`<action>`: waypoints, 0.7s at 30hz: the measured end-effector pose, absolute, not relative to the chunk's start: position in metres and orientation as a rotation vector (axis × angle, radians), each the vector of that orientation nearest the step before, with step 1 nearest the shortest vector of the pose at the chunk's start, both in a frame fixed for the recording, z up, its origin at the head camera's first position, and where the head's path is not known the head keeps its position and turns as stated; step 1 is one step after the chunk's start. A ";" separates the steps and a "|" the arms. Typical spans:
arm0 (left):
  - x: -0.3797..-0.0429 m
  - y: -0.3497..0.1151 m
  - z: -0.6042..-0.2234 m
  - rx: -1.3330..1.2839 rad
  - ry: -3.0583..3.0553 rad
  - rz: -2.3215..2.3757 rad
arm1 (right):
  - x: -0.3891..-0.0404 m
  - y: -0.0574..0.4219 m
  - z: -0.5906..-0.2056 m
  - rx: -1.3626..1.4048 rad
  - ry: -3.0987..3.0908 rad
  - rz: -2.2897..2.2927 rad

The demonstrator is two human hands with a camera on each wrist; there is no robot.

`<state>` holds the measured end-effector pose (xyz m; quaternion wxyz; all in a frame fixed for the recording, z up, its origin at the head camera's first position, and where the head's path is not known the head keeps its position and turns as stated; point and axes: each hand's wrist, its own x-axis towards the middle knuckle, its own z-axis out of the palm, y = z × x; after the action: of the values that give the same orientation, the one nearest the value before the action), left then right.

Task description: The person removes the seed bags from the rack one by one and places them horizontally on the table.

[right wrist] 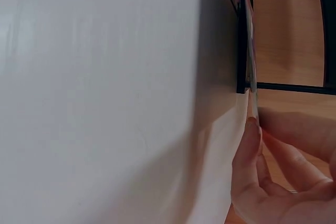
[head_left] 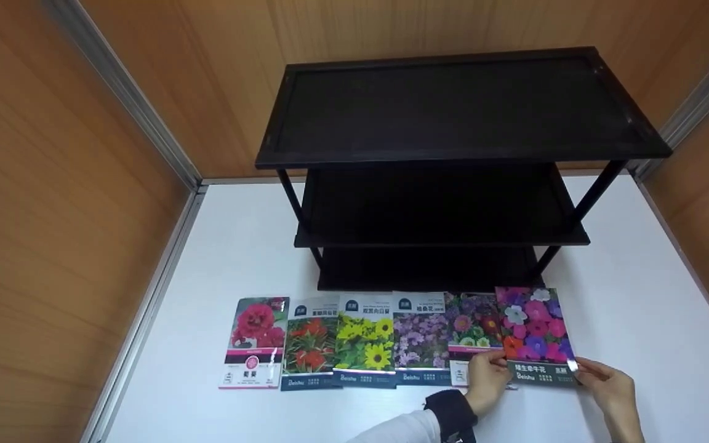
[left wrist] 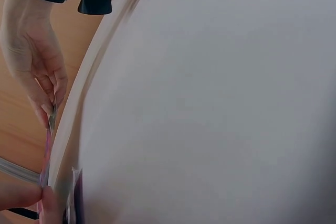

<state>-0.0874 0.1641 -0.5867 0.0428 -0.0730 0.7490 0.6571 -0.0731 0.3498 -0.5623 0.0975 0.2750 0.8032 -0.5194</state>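
Both hands pinch a seed packet (head_left: 534, 329) with pink, purple, white and orange flowers, at the right end of a row of packets. My left hand (head_left: 487, 380) grips its lower left edge, in front of a mixed-flower packet (head_left: 476, 321) that it partly hides. At the lower right corner, my right hand (head_left: 610, 389) holds it between thumb and fingers. Edge-on, the held packet (right wrist: 251, 51) shows as a thin strip in the right wrist view. The left wrist view shows the right hand (left wrist: 39, 59) on the packet, with left fingertips (left wrist: 48, 205) at the lower left.
Left of the held packet lie a purple-flower packet (head_left: 421, 338), a sunflower packet (head_left: 365, 341), a red-flower packet (head_left: 310, 344) and a pink-flower packet (head_left: 254, 341). A black three-tier shelf (head_left: 453, 111) stands behind them on the white table (head_left: 207, 246), between wooden walls (head_left: 194, 80).
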 end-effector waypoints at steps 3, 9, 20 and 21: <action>-0.087 0.164 -0.587 -0.246 2.274 1.994 | -0.073 0.351 -0.565 0.799 2.390 -1.500; -0.085 0.165 -0.590 -0.239 2.269 1.990 | -0.075 0.349 -0.565 0.811 2.415 -1.476; -0.082 0.165 -0.589 -0.191 2.315 1.957 | -0.074 0.350 -0.564 0.786 2.421 -1.461; -0.082 0.166 -0.589 -0.194 2.315 1.955 | -0.074 0.350 -0.564 0.784 2.423 -1.460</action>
<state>-0.0821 0.1657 -0.5895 0.0524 -0.0639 0.7614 0.6429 -0.0745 0.3499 -0.5637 0.1029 0.2657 0.8210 -0.4948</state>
